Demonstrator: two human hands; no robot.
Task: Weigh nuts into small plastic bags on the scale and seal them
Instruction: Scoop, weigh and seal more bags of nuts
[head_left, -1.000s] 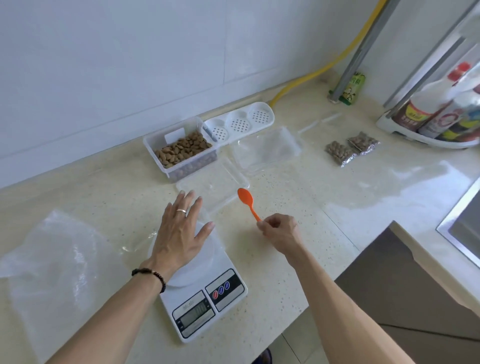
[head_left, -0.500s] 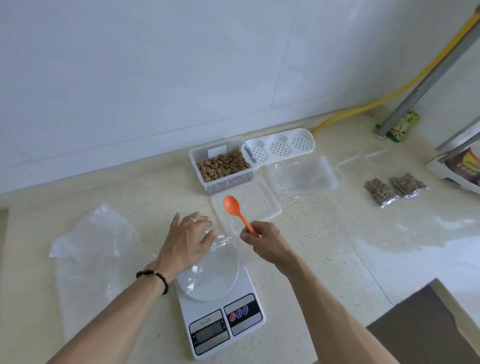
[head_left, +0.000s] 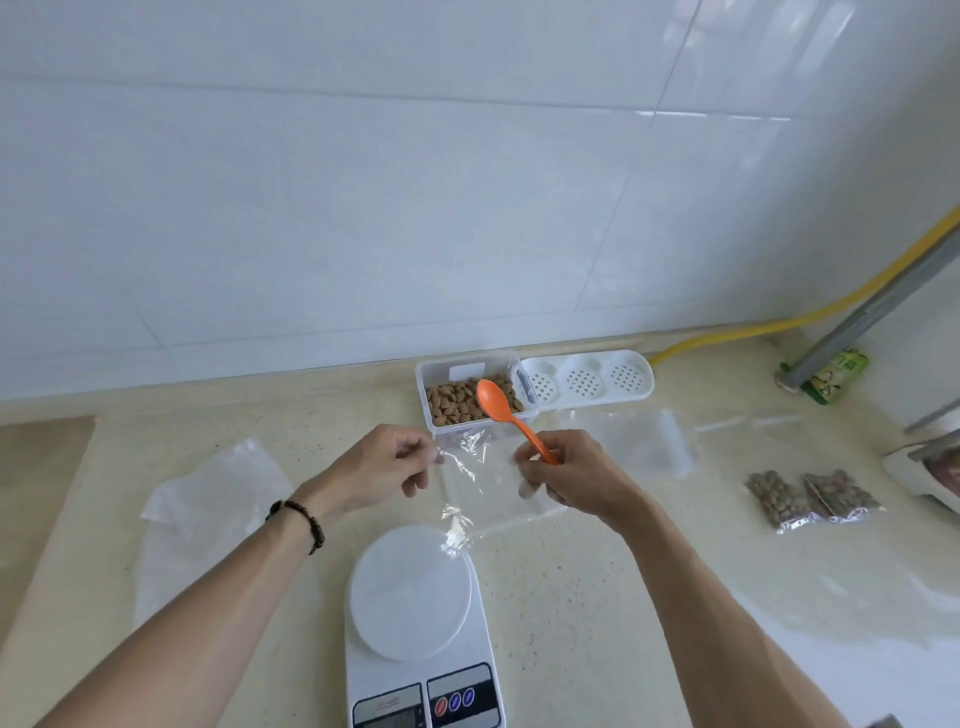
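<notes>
Small plastic bag (head_left: 485, 480) hangs just beyond the scale (head_left: 423, 634), pinched between left hand (head_left: 382, 467) and right hand (head_left: 566, 480), right also gripping orange spoon (head_left: 511, 418); mouth apparently uppermost

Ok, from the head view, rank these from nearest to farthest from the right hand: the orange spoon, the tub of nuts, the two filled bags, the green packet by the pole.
1. Orange spoon: gripped in the right hand.
2. Tub of nuts: just behind, slightly left.
3. Two filled bags: on the counter to the right.
4. Green packet: far right, by the wall.
</notes>
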